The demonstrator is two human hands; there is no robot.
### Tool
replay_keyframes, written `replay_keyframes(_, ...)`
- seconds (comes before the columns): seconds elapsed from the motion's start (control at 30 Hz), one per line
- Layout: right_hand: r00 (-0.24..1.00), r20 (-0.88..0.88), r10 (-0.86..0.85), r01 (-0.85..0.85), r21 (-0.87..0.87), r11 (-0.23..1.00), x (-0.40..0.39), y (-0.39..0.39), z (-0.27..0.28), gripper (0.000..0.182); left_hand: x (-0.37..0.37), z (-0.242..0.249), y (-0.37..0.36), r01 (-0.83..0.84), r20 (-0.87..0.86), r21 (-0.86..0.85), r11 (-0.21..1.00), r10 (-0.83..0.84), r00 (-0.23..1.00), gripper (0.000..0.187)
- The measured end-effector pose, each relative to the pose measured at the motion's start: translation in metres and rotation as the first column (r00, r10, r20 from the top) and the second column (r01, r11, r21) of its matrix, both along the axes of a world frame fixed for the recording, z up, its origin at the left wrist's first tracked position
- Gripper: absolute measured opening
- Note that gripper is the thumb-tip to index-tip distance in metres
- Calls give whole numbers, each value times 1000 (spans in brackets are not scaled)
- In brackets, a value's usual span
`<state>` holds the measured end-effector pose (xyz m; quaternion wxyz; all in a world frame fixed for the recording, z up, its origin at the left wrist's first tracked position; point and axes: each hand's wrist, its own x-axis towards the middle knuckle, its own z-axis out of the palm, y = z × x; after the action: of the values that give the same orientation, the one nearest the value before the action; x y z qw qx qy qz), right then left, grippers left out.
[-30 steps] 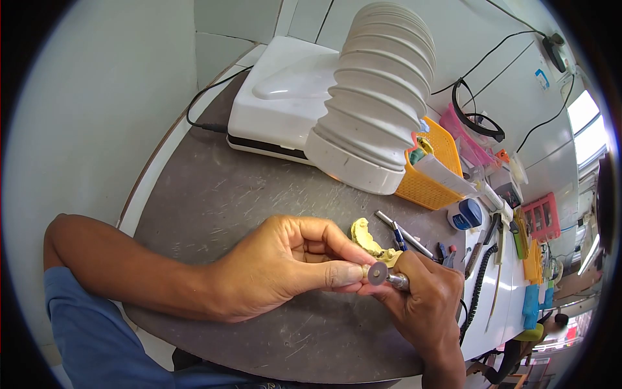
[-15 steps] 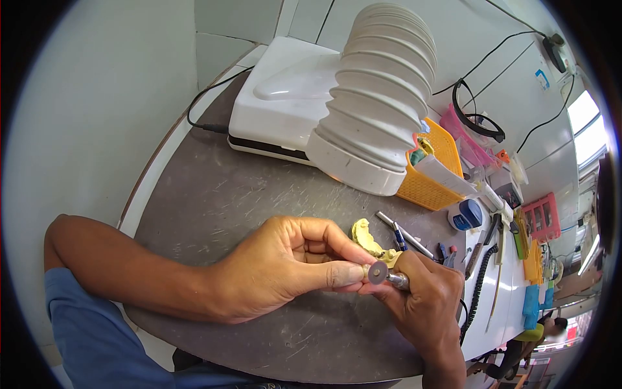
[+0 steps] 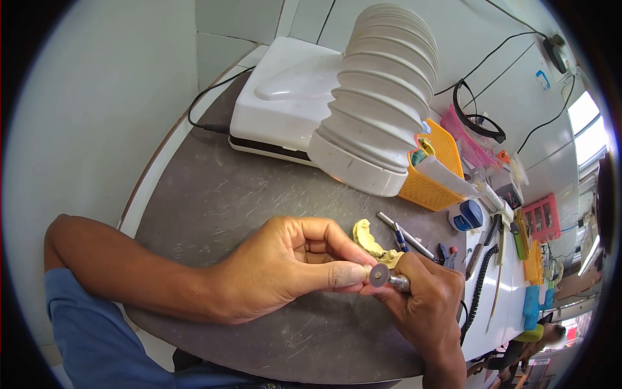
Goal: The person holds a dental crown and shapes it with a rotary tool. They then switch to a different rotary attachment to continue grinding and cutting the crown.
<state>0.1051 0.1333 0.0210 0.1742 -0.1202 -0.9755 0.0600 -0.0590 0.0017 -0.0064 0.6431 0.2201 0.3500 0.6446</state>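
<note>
My left hand (image 3: 298,262) is closed, with thumb and index finger pinching a small pale yellowish piece (image 3: 368,270). My right hand (image 3: 424,295) wraps round a metal rotary handpiece (image 3: 400,282). A round grey disc (image 3: 379,275) at the handpiece's tip is right beside the small piece, and whether they touch is unclear. Just behind the fingers, a yellow dental cast (image 3: 367,240) lies on the dark grey table (image 3: 214,175). Fingers of both hands hide part of the small piece.
A white machine (image 3: 278,97) with a wide ribbed hose (image 3: 389,84) stands at the back. Further right are a yellow basket (image 3: 434,191), a blue-and-white container (image 3: 465,215), pens (image 3: 400,237) and a coiled black cord (image 3: 478,295). A person (image 3: 528,343) is at the far right.
Both hands keep almost the same pose. The person in the right background has shifted slightly.
</note>
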Motion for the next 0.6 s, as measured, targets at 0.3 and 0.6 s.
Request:
replay_keyframes(0.3,1000,9,4,-4,5,1000,1,0,0,45,1,-1,-1,-1,-14,31,1000,2,1000,14)
replay_keyframes(0.6,998,-36,-54,52,-56,997,3,-3,2,46,0,1,0,-2,0,-3,1000,2,1000,10)
